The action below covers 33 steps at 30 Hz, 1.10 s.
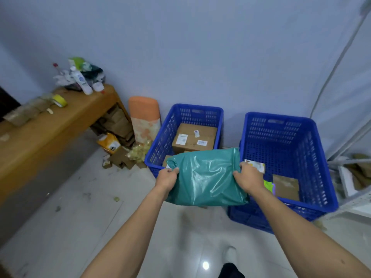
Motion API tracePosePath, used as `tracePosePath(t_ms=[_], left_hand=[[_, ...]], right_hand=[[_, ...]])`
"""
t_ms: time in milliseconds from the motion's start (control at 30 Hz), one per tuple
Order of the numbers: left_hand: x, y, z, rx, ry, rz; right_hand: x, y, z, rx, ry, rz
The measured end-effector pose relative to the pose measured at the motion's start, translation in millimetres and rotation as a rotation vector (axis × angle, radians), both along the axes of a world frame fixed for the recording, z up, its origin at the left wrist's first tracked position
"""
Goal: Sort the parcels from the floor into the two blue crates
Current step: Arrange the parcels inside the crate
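Bridging left hand [168,177], right hand [248,178]: parcel [204,177]

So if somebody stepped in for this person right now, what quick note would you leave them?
Left hand and right hand each grip one side of a teal plastic mailer bag, held up in front of both crates.
Left blue plastic crate: brown cardboard boxes with white labels already inside.
Right blue plastic crate: a flat brown cardboard parcel and a bright green packet inside.
Left to do: drop the bag into a crate; which one, I cannot tell.
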<state>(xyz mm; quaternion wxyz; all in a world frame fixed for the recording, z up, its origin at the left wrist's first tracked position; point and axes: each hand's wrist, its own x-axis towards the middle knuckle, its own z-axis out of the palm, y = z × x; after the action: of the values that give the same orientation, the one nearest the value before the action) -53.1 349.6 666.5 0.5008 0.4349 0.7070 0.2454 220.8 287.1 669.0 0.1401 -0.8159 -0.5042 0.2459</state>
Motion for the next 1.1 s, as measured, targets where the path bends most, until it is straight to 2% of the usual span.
tracePosePath(t_ms=[133, 267, 400, 567, 767, 900, 1100], left_hand=[[6, 49, 13, -0.027, -0.122, 0.096], [13, 94, 19, -0.016, -0.120, 0.132], [9, 139, 20, -0.008, -0.042, 0.146], [2, 216, 14, -0.021, -0.022, 0.122], [-17, 333, -22, -0.041, -0.070, 0.017], [-16, 401, -47, -0.107, -0.081, -0.133], [-1, 500, -100, -0.136, 0.026, -0.301]], right_hand=[[16, 82, 8, 0.026, 0.021, 0.082], [23, 151, 12, 0.039, 0.024, 0.138], [19, 204, 13, -0.006, 0.040, 0.203], [10, 274, 10, -0.025, 0.058, 0.174], [-8, 344, -14, -0.054, 0.133, 0.060], [-15, 387, -33, -0.100, 0.078, -0.054], [-21, 446, -88, -0.073, 0.051, -0.152]])
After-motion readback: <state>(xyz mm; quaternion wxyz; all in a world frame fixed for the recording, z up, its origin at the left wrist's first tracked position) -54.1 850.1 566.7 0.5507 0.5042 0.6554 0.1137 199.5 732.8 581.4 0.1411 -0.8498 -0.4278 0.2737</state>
